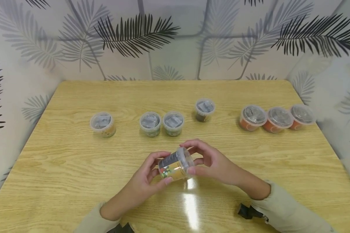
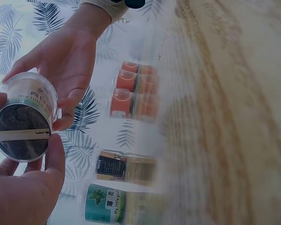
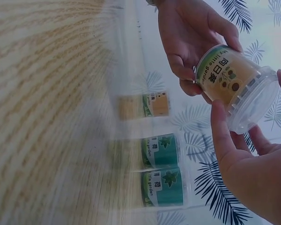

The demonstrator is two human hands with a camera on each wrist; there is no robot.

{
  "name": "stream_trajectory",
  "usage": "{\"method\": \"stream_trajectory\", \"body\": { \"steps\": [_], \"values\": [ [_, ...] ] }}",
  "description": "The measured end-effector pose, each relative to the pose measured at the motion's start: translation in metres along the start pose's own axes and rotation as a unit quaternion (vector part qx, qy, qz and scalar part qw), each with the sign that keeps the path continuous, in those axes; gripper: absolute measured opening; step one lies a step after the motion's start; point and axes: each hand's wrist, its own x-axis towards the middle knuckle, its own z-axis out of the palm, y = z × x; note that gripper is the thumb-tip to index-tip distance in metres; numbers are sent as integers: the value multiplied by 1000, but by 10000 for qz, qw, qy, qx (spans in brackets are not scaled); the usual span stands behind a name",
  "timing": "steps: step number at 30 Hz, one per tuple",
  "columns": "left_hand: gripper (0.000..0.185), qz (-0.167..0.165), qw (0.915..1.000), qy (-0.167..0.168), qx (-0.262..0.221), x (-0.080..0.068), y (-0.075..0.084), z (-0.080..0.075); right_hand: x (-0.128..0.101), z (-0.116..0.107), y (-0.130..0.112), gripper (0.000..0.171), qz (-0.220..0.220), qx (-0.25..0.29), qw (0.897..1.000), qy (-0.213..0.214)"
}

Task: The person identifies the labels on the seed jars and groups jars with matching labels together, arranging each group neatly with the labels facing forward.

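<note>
A clear plastic cup (image 1: 171, 166) with a yellow and dark label lies tilted between both hands above the table. Sunflower pictures show on its label in the right wrist view, and its clear ridged lid (image 3: 255, 98) sits toward the right hand. My left hand (image 1: 150, 176) grips the cup near its base, thumb below and fingers behind. My right hand (image 1: 215, 161) holds the lid end, its thumb at the near side of the rim and fingertips at the far side. Dark material with a pale strip across it shows at the cup's base (image 2: 23, 147) in the left wrist view.
Behind the hands stand a yellow-labelled cup (image 1: 106, 127), two green-labelled cups (image 1: 150, 126) side by side, and a dark-labelled cup (image 1: 204, 111). Three orange-red cups (image 1: 252, 121) form a row at right. Leaf-patterned fabric (image 1: 175, 58) rises behind the wooden table (image 1: 75, 181).
</note>
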Motion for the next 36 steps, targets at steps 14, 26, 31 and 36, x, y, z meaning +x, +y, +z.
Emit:
{"method": "stream_trajectory", "body": {
  "steps": [14,26,31,36],
  "values": [
    [42,-487,9971,-345,-462,-1,5,-6,2,2,-8,66,-368,193,9984,-384],
    [54,7,9998,99,193,3,5,-3,6,5,-8,55,22,-132,9997,180],
    [51,96,9988,201,440,1,4,-2,3,7,-7,54,249,-76,9996,130],
    [48,8,9998,170,105,-1,6,-5,2,6,-7,63,19,261,9995,-165]
  ]
}}
